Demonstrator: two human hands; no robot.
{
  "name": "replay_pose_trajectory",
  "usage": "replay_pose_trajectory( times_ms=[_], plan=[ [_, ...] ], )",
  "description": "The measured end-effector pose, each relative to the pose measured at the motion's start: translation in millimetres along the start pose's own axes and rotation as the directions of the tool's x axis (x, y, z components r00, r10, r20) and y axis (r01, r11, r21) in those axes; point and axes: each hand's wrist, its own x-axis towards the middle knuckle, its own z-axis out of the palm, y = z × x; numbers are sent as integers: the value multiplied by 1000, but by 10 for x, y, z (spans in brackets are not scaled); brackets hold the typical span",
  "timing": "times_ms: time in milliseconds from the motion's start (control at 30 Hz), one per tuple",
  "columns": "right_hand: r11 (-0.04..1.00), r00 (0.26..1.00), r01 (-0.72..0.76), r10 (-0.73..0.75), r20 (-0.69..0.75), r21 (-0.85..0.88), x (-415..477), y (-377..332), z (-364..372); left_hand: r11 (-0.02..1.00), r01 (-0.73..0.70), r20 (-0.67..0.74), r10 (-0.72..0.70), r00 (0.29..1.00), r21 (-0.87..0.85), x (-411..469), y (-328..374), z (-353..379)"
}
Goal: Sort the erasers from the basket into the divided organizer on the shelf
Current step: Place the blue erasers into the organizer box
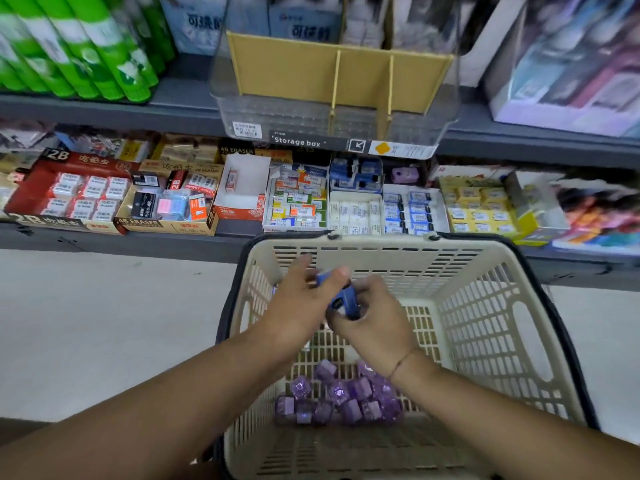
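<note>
Upper shelf (104, 107): grey, across the top; carries the clear divided organizer (277, 116) at top centre and green packs (86, 46) at upper left.
Lower shelf (104, 241): open eraser cartons (166, 202) side by side.
Floor (104, 323): pale, below.

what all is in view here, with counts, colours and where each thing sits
divided organizer: one, clear with tan dividers, upper shelf
green bottles: several, green and white, upper shelf, left
eraser boxes: many, red, tan, white, blue, yellow, lower shelf
basket: one, cream with dark rim, in front of shelves
purple erasers: pile, purple, basket floor, near side
blue erasers: count unclear, blue, held over basket
left hand: one, touching the blue erasers
right hand: one, fingers curled round the blue erasers
</note>
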Motion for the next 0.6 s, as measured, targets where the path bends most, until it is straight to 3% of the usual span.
replay_pose_trajectory(
  times_ms=[67, 167, 267, 600],
  plan=[
    [995, 995, 79, -75, -74, 60, 20, -282, -148, 977, 28, 48, -18, 999, -211, -1, 142, 65],
    [983, 985, 155, -146, -96, 97, 64, -571, -308, 947, 4, -74, -30, 997, -321, 79, 390, -7],
    [968, 963, 252, -250, -99, 9, 187, -767, -536, 921, -9, -70, -20, 997, -390, 143, 632, -86],
    [910, 895, 405, -415, 166, 91, 672, -1603, -1283, 931, -351, 46, 357, 933, -103, 246, 1315, -375]
  ],
)
